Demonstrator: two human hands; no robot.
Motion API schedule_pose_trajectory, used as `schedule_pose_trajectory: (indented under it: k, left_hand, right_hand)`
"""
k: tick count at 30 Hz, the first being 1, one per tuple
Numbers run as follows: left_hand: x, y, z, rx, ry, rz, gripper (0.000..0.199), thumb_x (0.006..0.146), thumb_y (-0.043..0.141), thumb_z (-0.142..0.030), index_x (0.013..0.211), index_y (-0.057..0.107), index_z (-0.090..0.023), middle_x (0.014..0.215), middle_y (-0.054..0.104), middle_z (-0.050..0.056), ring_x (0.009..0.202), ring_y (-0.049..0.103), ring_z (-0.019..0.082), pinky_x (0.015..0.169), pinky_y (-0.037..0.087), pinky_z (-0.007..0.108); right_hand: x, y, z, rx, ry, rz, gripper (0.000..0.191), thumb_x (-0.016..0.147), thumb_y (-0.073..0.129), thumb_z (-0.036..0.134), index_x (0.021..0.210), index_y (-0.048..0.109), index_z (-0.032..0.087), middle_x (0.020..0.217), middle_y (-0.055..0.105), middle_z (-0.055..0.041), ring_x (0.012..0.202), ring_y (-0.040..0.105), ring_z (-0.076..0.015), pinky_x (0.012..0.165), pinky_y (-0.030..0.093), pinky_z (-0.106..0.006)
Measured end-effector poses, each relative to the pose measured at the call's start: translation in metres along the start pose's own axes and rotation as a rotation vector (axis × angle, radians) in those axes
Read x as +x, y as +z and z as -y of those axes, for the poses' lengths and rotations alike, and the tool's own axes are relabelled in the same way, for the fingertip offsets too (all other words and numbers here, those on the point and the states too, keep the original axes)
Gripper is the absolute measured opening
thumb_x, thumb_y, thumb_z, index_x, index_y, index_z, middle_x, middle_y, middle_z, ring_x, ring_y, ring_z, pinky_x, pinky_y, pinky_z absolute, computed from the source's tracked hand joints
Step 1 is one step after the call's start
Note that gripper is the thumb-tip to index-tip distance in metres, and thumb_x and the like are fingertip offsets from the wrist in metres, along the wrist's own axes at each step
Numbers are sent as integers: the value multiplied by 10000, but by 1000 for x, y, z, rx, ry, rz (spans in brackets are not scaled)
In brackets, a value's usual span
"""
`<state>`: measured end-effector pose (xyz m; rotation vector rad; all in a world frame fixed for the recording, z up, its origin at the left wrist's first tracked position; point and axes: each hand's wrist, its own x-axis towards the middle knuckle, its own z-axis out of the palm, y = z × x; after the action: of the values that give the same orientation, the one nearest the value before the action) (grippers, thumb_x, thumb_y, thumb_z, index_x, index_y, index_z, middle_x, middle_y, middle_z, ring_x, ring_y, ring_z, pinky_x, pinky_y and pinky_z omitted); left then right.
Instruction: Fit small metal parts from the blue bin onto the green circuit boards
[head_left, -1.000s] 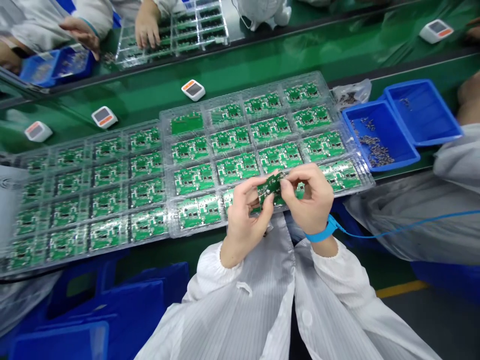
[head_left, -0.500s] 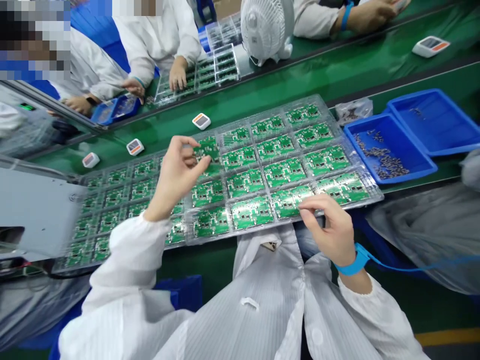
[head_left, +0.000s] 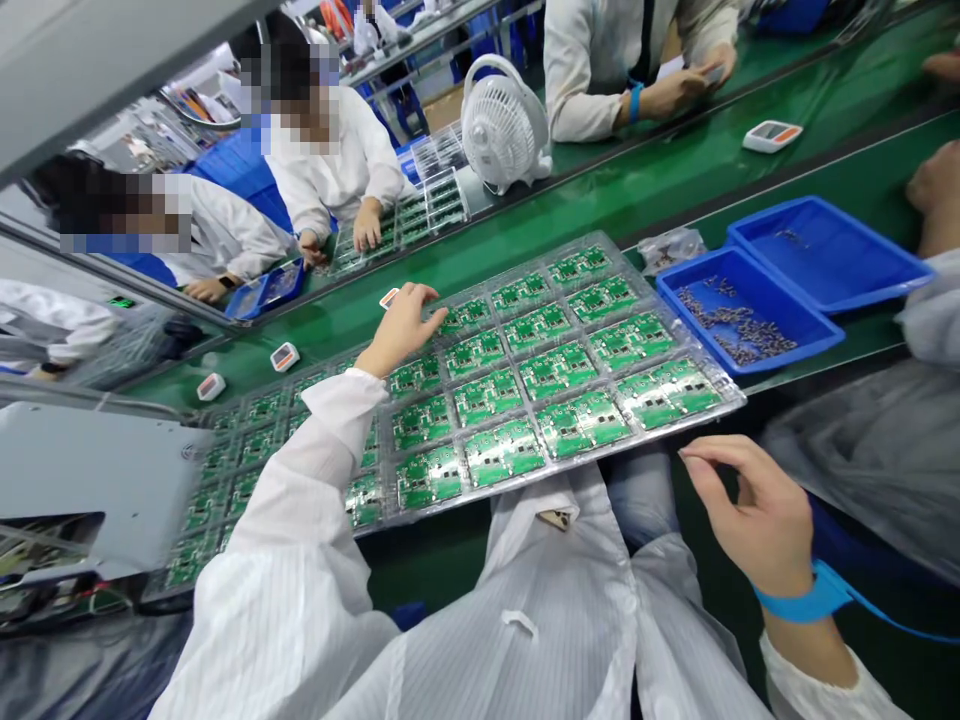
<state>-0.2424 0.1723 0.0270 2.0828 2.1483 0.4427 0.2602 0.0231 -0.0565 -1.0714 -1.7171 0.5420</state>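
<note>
A clear plastic tray (head_left: 480, 492) with rows of green circuit boards (head_left: 487, 395) lies tilted across my bench. My left hand (head_left: 401, 328) is over the far row, its thumb and index finger apart at the edge of a board there. The hand hides that slot, and I see nothing held in it. Off the tray's near right edge hovers my right hand (head_left: 761, 515), thumb and index finger pinched together. Whatever may be between those fingertips is too small to make out. A blue wrist strap (head_left: 806, 597) with a cord is around this wrist.
Right of the tray stand a blue bin (head_left: 750, 325) of small metal parts, a second blue bin (head_left: 832, 260) and a plastic bag (head_left: 671, 248). Left is a grey machine casing (head_left: 97, 480). Beyond the green belt are a white fan (head_left: 502, 130) and co-workers; another person's arm is at far right.
My right hand has moved off the tray's near edge, down and to the right. My left hand has shifted slightly along the far row. The camera view has tilted up.
</note>
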Motion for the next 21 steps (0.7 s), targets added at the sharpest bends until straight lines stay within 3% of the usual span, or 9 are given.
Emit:
schedule_pose_trajectory:
  k: [4,6,11,14,17,21]
  left_hand:
    - [-5,9,-3,22,139,182,390,1051,596,-538,1162,749,-197,1345,786,169,1304,695,348,1267,477,520]
    - [-7,14,-3,24,172,231,437,1047,602,-575,1211,760,-202,1362,802,158,1290,716,347,1255,497,511]
    - [-12,7,11,45,139,146,508,1107,495,-551,1380,703,-177,1514,739,176,1402,667,331,1297,470,503]
    - [-14,-7,27,86,57,80,459,1103,426,-402,1328,711,-121,1416,751,228,1332,678,340,1271,481,538]
    - [-18,-13,42,99,52,167,377,1035,497,-326,1233,764,-149,1325,797,184,1261,708,314,1239,519,498]
    - [-25,-10,49,112,53,235,457,1057,556,-439,1368,747,-163,1472,751,155,1325,687,297,1263,496,451]
  right_hand:
    - [-10,-3,-10,-36,32,-8,75,1053,755,192,1042,760,265,1009,785,-17,908,754,-199,817,601,-357]
    - [-10,-2,-11,-43,25,6,75,1055,752,192,1042,760,265,1005,784,-16,904,754,-199,812,600,-358]
    - [-4,4,-9,-17,-20,45,101,1050,749,168,1058,758,268,1015,784,-22,913,760,-208,835,611,-372]
    - [-3,3,-10,-28,-31,40,103,1048,752,168,1061,765,269,1021,787,-28,928,767,-220,858,617,-383]
    - [-3,2,-14,-26,-25,40,97,1051,750,174,1059,766,269,1024,786,-24,935,769,-215,864,617,-373]
    - [-2,3,-19,-33,-12,44,112,1067,731,158,1073,761,265,1037,783,-25,953,763,-200,873,610,-350]
